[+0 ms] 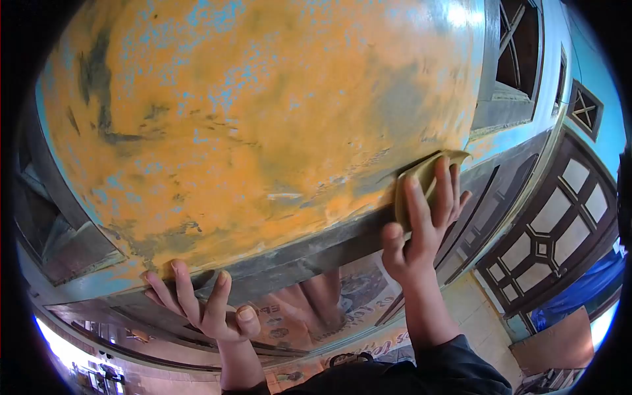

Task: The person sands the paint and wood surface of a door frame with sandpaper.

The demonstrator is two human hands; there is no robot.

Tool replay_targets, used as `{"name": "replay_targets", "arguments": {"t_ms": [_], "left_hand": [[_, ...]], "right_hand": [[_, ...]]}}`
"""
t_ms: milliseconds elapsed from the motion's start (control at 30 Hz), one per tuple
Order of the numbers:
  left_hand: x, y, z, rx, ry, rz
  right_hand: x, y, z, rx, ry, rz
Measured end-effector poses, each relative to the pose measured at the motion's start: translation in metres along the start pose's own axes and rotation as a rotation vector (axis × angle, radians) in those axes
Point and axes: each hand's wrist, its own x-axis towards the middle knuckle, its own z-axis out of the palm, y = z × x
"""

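My right hand [421,234] presses a folded, tan-brown sheet of sandpaper [403,197] flat to the lower right of a patchy wall [263,131]. Its fingers lie over the sheet, which curls up at the far corner. The wall has worn orange paint, with blue flecks and grey smudges. Lower left, my left hand [207,306] rests its spread fingertips on the dark window frame [289,253] below the painted surface, holding nothing. What lies under the sandpaper is hidden.
Glass panes with a lettered, reflective surface [329,303] sit below the frame. To the right are a dark panelled door [543,227], a blue cloth or tarp [582,289] and a brown board [556,342]. A window opening [517,46] is at the upper right.
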Motion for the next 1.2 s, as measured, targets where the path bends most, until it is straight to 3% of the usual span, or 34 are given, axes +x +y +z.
{"name": "replay_targets", "arguments": {"t_ms": [167, 233, 300, 367, 400, 433, 500, 600, 733, 867, 1000, 1100, 1133, 1200], "left_hand": [[0.002, 0.001, 0.002, -0.019, 0.017, -0.001], [0.001, 0.001, 0.001, -0.008, -0.003, 0.004], [-0.001, 0.0, -0.001, -0.006, -0.013, 0.0], [0.001, 0.002, -0.001, -0.021, -0.008, -0.004], [0.001, 0.003, 0.0, -0.021, -0.003, -0.015], [0.0, 0.003, 0.0, -0.023, 0.002, -0.02], [0.0, 0.001, 0.001, -0.03, 0.004, -0.01], [-0.002, 0.001, -0.001, -0.026, -0.001, -0.013], [-0.002, 0.003, -0.001, -0.024, -0.002, -0.024], [-0.004, 0.0, -0.002, -0.031, -0.005, -0.011], [-0.003, 0.002, 0.0, -0.034, 0.011, -0.02], [-0.003, -0.001, 0.001, -0.041, 0.02, -0.005], [-0.004, -0.001, -0.001, -0.04, 0.01, -0.001], [-0.004, -0.001, -0.001, -0.039, 0.009, -0.002]], "right_hand": [[-0.017, -0.05, 0.0, -0.017, -0.198, -0.208], [-0.004, -0.025, -0.008, -0.114, -0.157, -0.187], [0.006, -0.012, -0.016, -0.024, -0.112, 0.038], [-0.001, -0.025, -0.004, 0.011, -0.078, -0.088], [-0.006, -0.043, -0.01, -0.009, -0.212, -0.176], [-0.015, -0.052, -0.007, -0.048, -0.219, -0.286], [-0.008, -0.037, -0.006, -0.136, -0.164, -0.338], [0.002, -0.02, -0.013, -0.055, -0.08, 0.052], [-0.023, -0.053, -0.005, -0.015, -0.201, -0.236], [-0.008, -0.016, -0.013, -0.181, -0.122, -0.009], [-0.022, -0.054, -0.008, 0.011, -0.183, -0.16], [-0.015, -0.031, -0.004, -0.137, -0.091, -0.241], [-0.007, -0.027, -0.012, -0.136, -0.109, -0.08], [-0.003, -0.028, -0.014, -0.087, -0.088, -0.01]]}}
